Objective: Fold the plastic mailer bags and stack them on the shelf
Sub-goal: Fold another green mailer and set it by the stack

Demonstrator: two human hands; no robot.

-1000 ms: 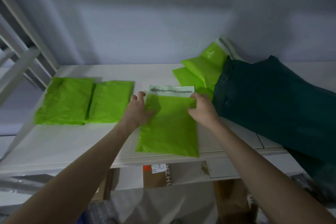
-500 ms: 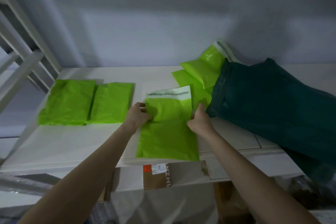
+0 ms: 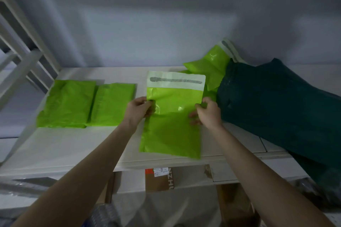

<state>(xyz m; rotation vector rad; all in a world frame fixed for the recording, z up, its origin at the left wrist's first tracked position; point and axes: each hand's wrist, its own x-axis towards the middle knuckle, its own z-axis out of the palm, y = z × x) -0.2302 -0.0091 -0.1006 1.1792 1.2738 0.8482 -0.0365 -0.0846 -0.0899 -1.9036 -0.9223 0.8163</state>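
Left hand: fingers pinch the mailer bag's left edge.
Right hand: fingers pinch its right edge.
Reason: lifted far half, probably to fold nearward.

Bare shelf lies open in front of two folded bags; a dark green bundle crowds the right

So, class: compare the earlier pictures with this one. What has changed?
The left hand and right hand now pinch the middle bag by its side edges and have lifted its strip end upright. The folded bags and dark bag stayed put.
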